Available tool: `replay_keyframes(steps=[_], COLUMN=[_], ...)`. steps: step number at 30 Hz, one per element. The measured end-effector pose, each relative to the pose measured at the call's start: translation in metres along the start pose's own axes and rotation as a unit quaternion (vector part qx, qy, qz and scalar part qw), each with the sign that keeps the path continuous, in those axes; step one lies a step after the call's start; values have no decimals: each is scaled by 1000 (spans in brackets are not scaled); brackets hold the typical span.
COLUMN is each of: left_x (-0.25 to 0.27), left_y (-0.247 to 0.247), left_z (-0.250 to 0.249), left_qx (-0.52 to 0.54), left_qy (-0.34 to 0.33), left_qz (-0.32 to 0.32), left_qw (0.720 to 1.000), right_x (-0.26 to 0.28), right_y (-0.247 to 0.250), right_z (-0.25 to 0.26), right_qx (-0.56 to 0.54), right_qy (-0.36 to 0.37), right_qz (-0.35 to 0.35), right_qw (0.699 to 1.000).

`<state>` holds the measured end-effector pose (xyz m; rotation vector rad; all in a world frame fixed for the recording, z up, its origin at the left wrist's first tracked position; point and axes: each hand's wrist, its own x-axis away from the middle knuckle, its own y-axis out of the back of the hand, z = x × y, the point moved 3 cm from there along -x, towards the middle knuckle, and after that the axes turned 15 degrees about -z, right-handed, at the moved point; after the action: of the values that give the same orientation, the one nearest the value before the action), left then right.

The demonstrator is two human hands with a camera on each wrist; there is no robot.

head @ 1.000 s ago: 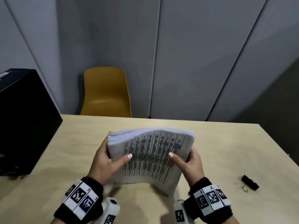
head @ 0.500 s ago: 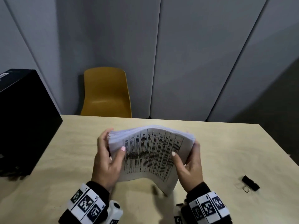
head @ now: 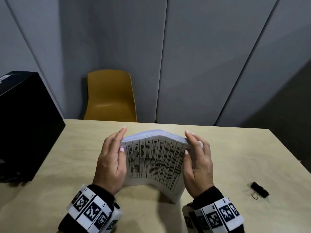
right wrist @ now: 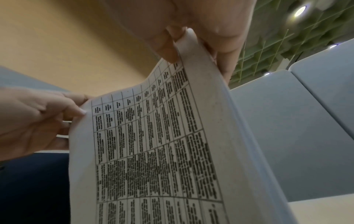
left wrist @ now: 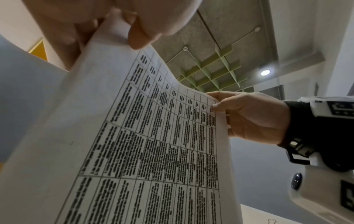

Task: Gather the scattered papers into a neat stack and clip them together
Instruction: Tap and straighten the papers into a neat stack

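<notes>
The paper stack (head: 154, 163) stands on edge on the wooden surface (head: 235, 148), bowed, pinched at its sides by left hand (head: 110, 163) and right hand (head: 198, 163); binder clip (head: 259, 191) lies at 4 o'clock.

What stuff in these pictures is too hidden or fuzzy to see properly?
- Words on the stack of papers: printed as blurred black marks in all three views, unreadable.
- Bottom edge of the papers: head view, hidden behind the bent front sheet, so whether it touches the table is unclear.
- Fingers of the left hand and right hand behind the stack: covered by paper.
- Binder clip: head view only, small.
- Black box: cut off by the left edge.
</notes>
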<state>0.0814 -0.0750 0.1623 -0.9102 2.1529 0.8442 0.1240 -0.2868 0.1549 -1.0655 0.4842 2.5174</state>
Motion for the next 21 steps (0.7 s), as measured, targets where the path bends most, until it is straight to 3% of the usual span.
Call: replay_keyframes(steps=[4,8,10,12,15,18,21], left_x=[-7,-14,-15,-13,-6,-1,2], left_y=[7,17,19,17,3,-8,-17], left_z=[2,6,9,19,36,41,44], left_qx=[-6,-1,32,109,206,174,130], left_qy=[-8,-15,30,129,240,236,234], left_qz=[25,-3,-35,-47,39,135,147], left_qw=[1000,1000,998,985,948,947,952], right_x=[-2,-5,-7,-7,-7,-7,-7], right_y=[2,8,12,12,8,-1,-7], right_z=[2,0,-3,-8,-25,-35,-37], right_qx=[-3,-43,-88,-129,-213,-198,-166], right_qy=[3,-16,-61,-115,-251,-308,-312], right_qz=[6,-4,-21,-34,-3,117,136], right_qw=[1000,999,994,984,944,923,926])
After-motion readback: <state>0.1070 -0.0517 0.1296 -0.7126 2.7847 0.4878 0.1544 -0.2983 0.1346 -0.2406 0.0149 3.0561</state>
